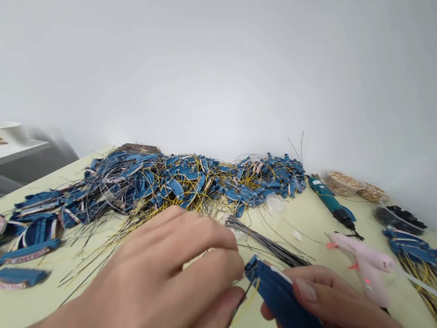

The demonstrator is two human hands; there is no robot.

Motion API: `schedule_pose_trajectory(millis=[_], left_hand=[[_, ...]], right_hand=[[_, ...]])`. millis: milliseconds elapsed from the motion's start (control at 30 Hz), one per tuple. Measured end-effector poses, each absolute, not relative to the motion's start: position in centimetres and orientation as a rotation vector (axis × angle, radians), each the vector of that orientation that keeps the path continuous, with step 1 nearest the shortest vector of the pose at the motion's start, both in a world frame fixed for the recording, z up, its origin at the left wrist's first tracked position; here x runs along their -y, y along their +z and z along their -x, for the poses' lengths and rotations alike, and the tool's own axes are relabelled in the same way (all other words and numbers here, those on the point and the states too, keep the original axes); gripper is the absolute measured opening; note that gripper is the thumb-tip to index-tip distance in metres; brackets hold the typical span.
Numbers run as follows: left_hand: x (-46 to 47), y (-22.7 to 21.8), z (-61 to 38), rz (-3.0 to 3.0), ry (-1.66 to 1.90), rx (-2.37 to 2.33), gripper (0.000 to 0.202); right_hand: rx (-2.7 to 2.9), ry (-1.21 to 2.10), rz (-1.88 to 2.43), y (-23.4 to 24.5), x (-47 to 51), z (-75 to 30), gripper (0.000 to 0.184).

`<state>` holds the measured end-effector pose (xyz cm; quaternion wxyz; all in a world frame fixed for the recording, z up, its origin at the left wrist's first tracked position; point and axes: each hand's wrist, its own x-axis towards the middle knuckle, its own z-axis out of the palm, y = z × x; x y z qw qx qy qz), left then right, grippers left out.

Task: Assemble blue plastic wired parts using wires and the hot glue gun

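In my right hand (328, 308) is a long blue plastic part (289, 309), gripped between thumb and fingers and tilted, with its far end toward my left hand. My left hand (166, 279) has its fingers curled and pinched at that end of the part. What lies between these fingertips is hidden. A thin dark wire (236, 313) and a short yellow wire (254, 289) come out of the part's end. The dark one runs down past my left thumb.
Blue parts with wires (185, 181) form a heap along the wall. Loose blue parts (18, 278) lie at left. A bundle of dark wires (272, 244), a teal electric screwdriver (328, 200), a pink glue gun (368, 265) and a bowl of black pieces (399, 219) are at right.
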<state>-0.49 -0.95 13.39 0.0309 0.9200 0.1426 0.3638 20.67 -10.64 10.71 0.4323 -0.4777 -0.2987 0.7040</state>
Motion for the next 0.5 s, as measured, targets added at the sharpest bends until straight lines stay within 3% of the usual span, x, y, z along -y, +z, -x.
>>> schedule_pose_trajectory(millis=[500], left_hand=[[2.4, 12.2, 0.6, -3.062, 1.333, -0.449, 0.008]], right_hand=[[0.754, 1.762, 1.108, 10.8, 10.9, -20.6, 0.031]])
